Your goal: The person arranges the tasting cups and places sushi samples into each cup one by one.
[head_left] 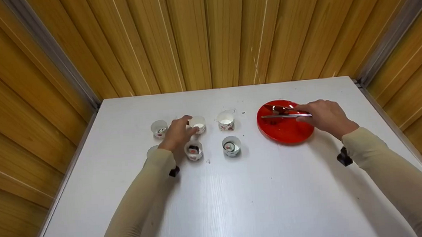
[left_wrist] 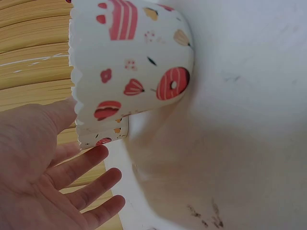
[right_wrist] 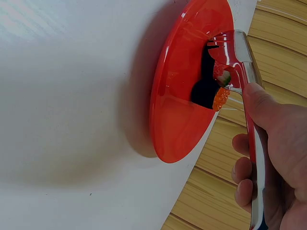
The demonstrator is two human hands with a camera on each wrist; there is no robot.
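Observation:
In the head view my left hand (head_left: 178, 133) is at the left side of a white paper cup (head_left: 198, 129), thumb in front and a finger behind. Its fingers look fairly straight in the left wrist view; whether they press the cup is unclear. A nearer paper cup (left_wrist: 139, 57) with pink dessert prints hides part of the thumb. My right hand (head_left: 326, 115) grips metal tongs (right_wrist: 254, 120) over a red plate (head_left: 290, 137). The tongs' ends are at sushi pieces (right_wrist: 207, 91) with black wrap and orange roe; whether they pinch one is unclear.
Sushi rolls sit in the near middle cup (head_left: 194, 153), the near right cup (head_left: 232, 150) and the far left cup (head_left: 159, 131). Another cup (head_left: 226, 123) stands at the back. One more cup (head_left: 151, 151) is partly behind the left sleeve. Wood-patterned walls (head_left: 205, 37) surround the white table (head_left: 221, 207).

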